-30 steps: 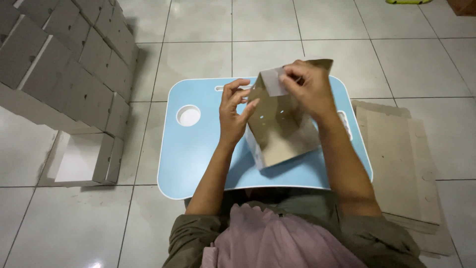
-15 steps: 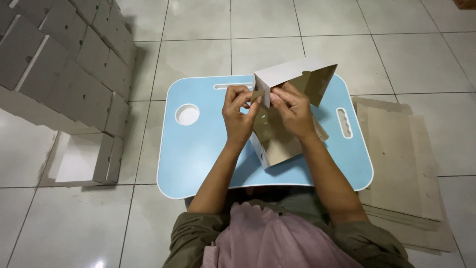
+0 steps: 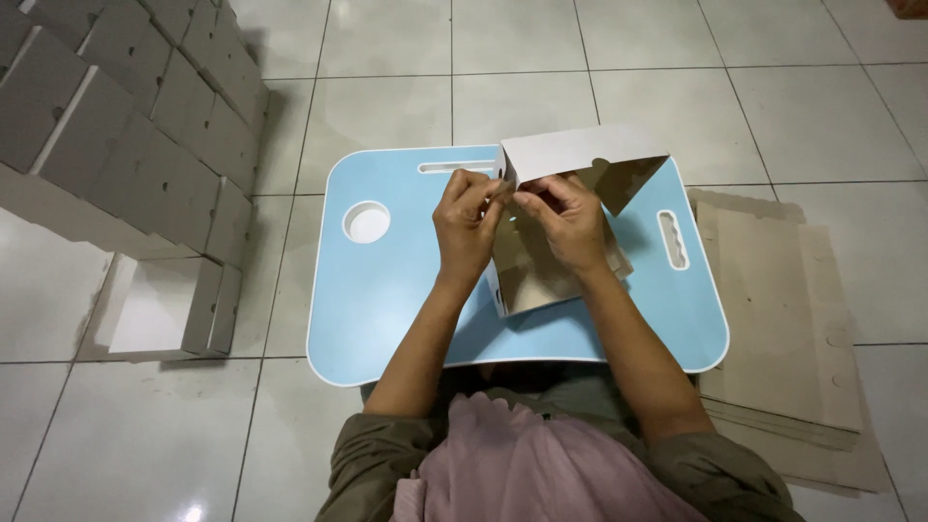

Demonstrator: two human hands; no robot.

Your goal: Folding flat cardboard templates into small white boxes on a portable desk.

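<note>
A light, stiff cardboard box, half folded on the blue lap table, is pinched at its thin bendy flap edges by the left hand and right hand

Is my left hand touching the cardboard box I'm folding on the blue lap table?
Touching. The head view shows the left hand with its fingertips pinching the edge of the cardboard box, no gap visible.

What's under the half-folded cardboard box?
The light-blue lap table lies under the half-folded brown cardboard box. Both hands, left and right, cover its middle; inside is hidden.
</note>
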